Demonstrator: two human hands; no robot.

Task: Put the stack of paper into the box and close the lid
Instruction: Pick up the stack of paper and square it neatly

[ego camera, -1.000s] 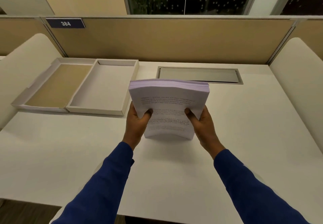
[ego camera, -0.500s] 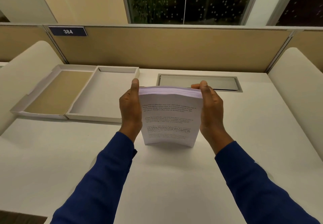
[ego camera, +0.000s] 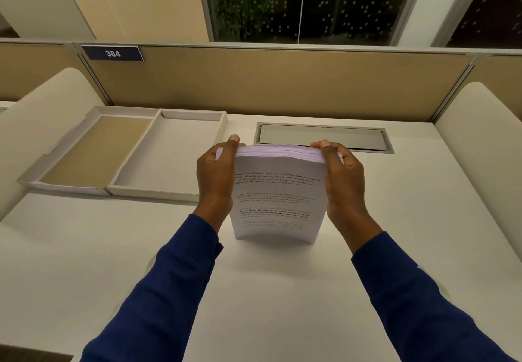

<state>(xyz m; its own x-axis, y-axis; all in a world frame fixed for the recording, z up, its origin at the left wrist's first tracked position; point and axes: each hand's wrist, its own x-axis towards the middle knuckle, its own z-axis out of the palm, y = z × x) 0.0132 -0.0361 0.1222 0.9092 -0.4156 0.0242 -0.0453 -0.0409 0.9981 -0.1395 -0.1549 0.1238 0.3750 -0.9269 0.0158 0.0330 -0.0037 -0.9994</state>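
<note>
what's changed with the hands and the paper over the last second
Both hands, left hand and right hand, shifted from the stack of paper's lower edge up to its sides. The stack remains upright on the desk; the open box stays empty.

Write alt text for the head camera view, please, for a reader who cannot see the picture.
Two hands, left hand and right hand, hold a stack of paper upright on its lower edge on a white desk. An open empty box with its lid folded out flat lies to the left, by the desk's partition.
</note>
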